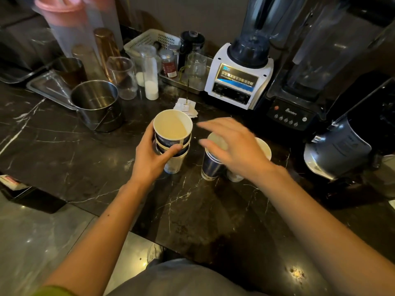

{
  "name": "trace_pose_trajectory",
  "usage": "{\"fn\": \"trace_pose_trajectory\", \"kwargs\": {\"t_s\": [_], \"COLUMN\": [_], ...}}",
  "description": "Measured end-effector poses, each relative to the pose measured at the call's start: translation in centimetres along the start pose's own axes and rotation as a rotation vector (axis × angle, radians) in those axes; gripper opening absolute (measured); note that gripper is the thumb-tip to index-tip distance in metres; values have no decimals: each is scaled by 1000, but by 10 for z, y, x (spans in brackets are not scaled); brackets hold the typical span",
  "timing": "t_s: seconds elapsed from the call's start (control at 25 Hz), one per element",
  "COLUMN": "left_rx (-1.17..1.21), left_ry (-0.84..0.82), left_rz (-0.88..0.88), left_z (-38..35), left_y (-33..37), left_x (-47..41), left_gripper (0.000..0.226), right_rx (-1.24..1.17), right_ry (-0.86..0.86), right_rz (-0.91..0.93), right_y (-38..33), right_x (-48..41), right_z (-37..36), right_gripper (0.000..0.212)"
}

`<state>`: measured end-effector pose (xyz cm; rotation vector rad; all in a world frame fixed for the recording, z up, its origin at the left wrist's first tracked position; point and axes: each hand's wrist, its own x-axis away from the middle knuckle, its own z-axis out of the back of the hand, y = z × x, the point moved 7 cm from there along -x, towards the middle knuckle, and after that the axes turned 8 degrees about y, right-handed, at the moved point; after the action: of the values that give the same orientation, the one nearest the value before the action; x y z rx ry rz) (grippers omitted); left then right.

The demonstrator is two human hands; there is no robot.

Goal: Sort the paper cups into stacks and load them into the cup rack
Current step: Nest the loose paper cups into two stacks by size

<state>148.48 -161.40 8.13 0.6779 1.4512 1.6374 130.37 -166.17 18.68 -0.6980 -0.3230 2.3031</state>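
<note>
Black marble countertop [64, 150] under both my hands. My left hand [152, 160] is wrapped around a nested stack of paper cups [173, 139], standing upright mid-counter. My right hand [237, 148], fingers spread and loose, hovers over a second stack [211, 165] just right of it; another cup [265, 148] peeks out behind. I see no cup rack.

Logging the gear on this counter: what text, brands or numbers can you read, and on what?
"Blenders": control panel of the black blender base.
White blender base: blue-and-black label with Chinese characters, too blurred to read.
Red-labelled spice jar: print too small.
Dark blue paper cups: print unreadable.
</note>
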Motion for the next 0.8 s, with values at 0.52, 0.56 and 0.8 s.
{"fn": "trace_pose_trajectory", "kwargs": {"t_s": [0.52, 0.56, 0.8], "left_rx": [-54, -62, -53], "left_ry": [0, 5, 18], "left_rz": [-10, -13, 0], "left_z": [5, 6, 3], "left_y": [-3, -3, -10], "left_x": [0, -1, -2], "left_gripper": [98, 98, 95], "right_rx": [-28, -12, 164], "right_ry": [419, 468, 517], "right_rz": [110, 90, 48], "right_y": [-6, 0, 26], "right_x": [-35, -29, 17], "right_z": [59, 76, 112], "right_gripper": [19, 19, 17]}}
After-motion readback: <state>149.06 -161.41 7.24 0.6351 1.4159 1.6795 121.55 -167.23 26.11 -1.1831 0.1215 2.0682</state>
